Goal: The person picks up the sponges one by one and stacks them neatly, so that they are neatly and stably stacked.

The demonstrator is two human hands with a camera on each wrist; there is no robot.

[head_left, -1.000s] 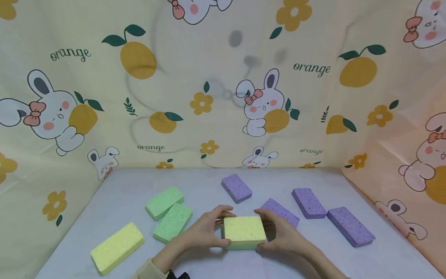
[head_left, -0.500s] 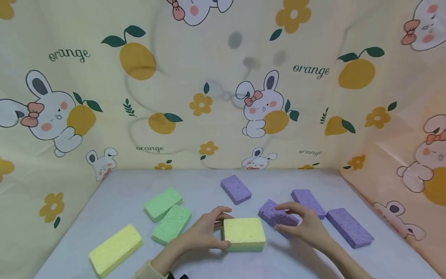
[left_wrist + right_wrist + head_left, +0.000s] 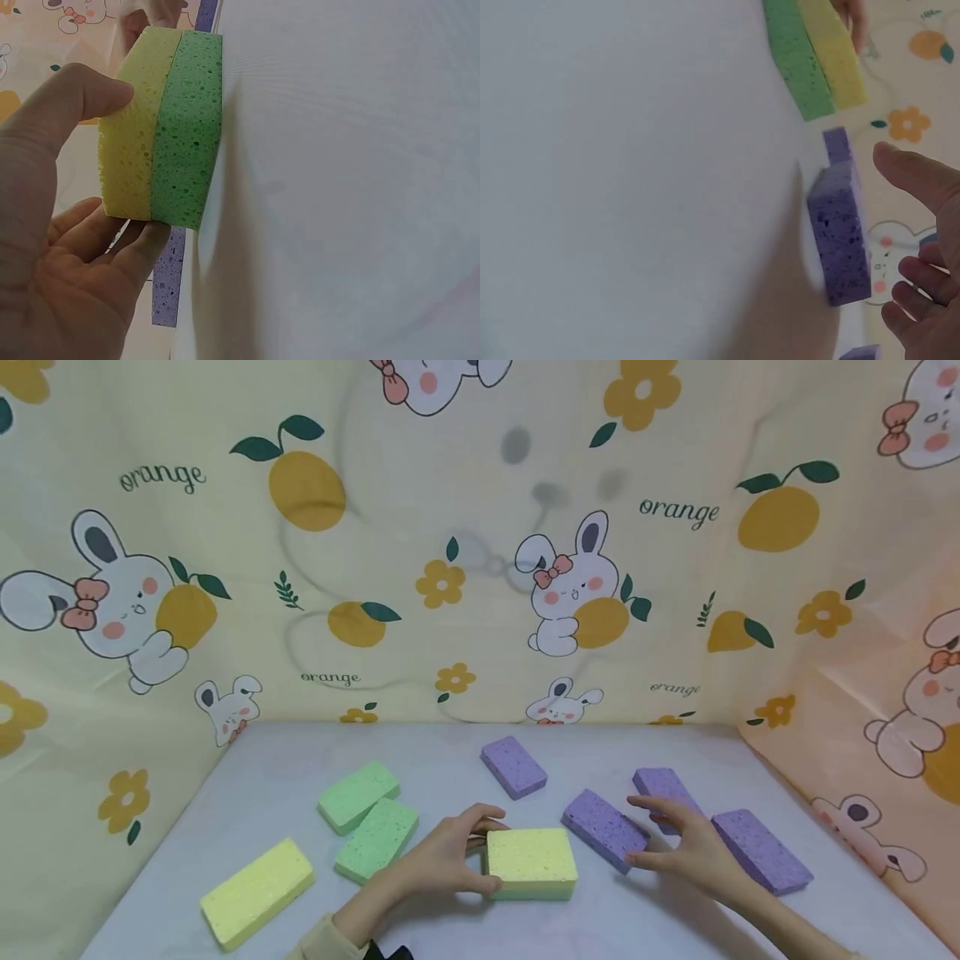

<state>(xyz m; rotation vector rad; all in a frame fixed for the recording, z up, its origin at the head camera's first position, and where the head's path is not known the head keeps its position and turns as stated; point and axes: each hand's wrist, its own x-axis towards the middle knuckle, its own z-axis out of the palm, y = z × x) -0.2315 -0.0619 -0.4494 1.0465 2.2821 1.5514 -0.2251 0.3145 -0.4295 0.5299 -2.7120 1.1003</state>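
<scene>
My left hand (image 3: 450,856) holds the left side of a yellow sponge (image 3: 531,853) that lies flat on a green sponge (image 3: 187,127). Its thumb presses the near face of the yellow one, and the fingers reach round behind. Over the right end of a purple sponge (image 3: 603,828), my right hand (image 3: 693,843) hovers with thumb and fingers spread. In the right wrist view that hand stands apart from the purple sponge (image 3: 841,240), with nothing between its fingers.
Two green sponges (image 3: 377,839) lie partly overlapped at left, with a yellow sponge (image 3: 257,893) nearer the front. More purple sponges lie at the back (image 3: 513,767) and right (image 3: 761,852) of the white table (image 3: 420,747). A printed cloth (image 3: 480,635) walls the back and sides.
My right hand has let go of the stacked sponges' right side and moved right to the purple sponge, then slightly farther right. The left hand has stayed on the stack.
</scene>
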